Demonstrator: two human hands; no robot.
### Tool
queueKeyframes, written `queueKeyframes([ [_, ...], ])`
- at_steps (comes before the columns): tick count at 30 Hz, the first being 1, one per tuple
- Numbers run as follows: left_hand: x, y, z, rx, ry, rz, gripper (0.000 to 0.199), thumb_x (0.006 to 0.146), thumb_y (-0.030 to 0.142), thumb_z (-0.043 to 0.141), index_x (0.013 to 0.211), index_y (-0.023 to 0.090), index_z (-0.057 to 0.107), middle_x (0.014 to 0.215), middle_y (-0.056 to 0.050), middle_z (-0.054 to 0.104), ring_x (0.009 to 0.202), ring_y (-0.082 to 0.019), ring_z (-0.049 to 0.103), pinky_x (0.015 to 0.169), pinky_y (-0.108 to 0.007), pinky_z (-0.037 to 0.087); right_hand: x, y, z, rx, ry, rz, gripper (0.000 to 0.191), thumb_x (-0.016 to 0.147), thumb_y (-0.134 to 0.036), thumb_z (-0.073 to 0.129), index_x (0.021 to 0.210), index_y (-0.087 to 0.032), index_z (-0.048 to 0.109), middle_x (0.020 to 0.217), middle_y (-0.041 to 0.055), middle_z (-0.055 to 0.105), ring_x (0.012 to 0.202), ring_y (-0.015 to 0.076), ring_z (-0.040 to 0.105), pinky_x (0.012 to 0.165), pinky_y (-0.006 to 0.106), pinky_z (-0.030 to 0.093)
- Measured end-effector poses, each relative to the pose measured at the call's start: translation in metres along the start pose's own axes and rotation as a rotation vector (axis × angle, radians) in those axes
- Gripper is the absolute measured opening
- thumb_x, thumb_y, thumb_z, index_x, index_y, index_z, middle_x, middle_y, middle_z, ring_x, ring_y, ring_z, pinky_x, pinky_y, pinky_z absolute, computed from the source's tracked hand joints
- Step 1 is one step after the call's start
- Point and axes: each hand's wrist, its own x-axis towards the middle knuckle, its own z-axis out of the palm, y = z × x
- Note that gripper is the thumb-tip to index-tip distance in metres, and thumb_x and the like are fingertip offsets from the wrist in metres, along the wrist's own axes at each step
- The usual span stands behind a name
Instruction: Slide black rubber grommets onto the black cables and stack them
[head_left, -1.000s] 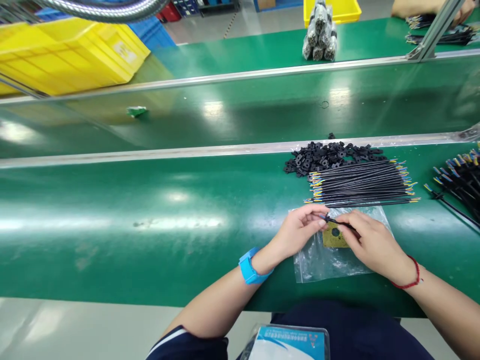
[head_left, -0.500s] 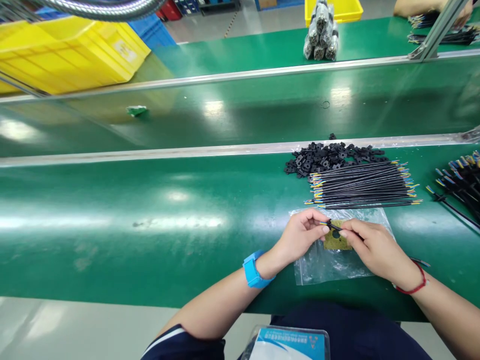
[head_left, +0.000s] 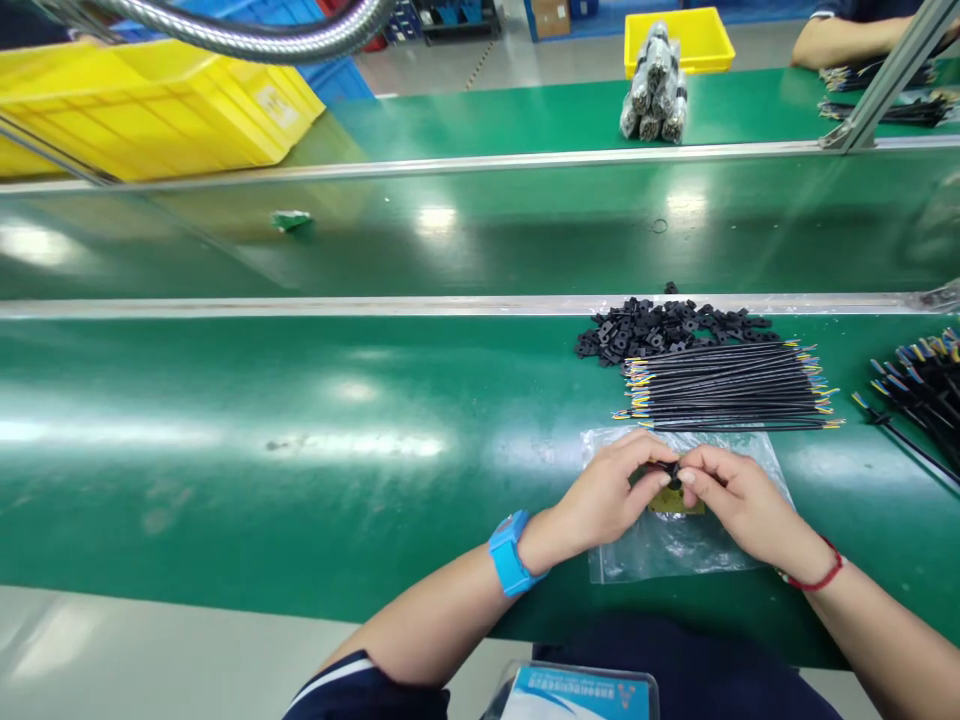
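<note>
My left hand point(head_left: 619, 485) and my right hand point(head_left: 742, 505) meet fingertip to fingertip, both closed in a pinch. Between them is a short dark stretch of black cable point(head_left: 667, 468), with what looks like a small black clip on it; the fingers hide most of both. Just below the fingertips lies a yellowish block point(head_left: 675, 502), partly covered by the hands. It rests on a clear plastic bag point(head_left: 652, 560) spread on the green table. Beyond the hands, black cables point(head_left: 727, 390) with coloured wire ends lie side by side.
A heap of small black clips point(head_left: 645, 330) lies behind the cables, against a metal rail point(head_left: 375, 306). More cables with clips point(head_left: 930, 385) are bunched at the right. Yellow bins point(head_left: 165, 110) and wrapped bundles point(head_left: 656, 90) stand farther back. A co-worker's arm point(head_left: 847, 42) is at the far right.
My hands have come closer together, and the right fingertips now meet the left ones. The cable end seen beside my right wrist is out of sight. The view has shifted slightly.
</note>
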Motion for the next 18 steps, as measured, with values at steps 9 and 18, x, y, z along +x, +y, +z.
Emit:
queueKeyframes([
  [9, -0.001, 0.0, 0.004, -0.418, -0.039, -0.306, 0.033, 0.075, 0.046, 0.066, 0.088, 0.018, 0.053, 0.071, 0.002, 0.049, 0.062, -0.01, 0.046, 0.061, -0.024, 0.039, -0.007, 0.006, 0.008, -0.589, 0.365, -0.459, 0.016, 0.091, -0.021, 0.045, 0.09, -0.019, 0.061, 0.079, 0.0048, 0.069, 0.07, 0.015, 0.065, 0.065, 0.027, 0.049],
  [18, -0.001, 0.005, -0.011, -0.419, 0.03, -0.307, 0.041, 0.072, 0.051, 0.066, 0.093, 0.017, 0.057, 0.079, -0.002, 0.057, 0.073, -0.014, 0.052, 0.066, -0.025, 0.042, -0.017, -0.01, -0.043, -0.453, 0.375, -0.228, 0.015, 0.092, -0.029, 0.045, 0.09, -0.023, 0.059, 0.078, -0.0003, 0.067, 0.068, 0.0129, 0.063, 0.063, 0.023, 0.048],
])
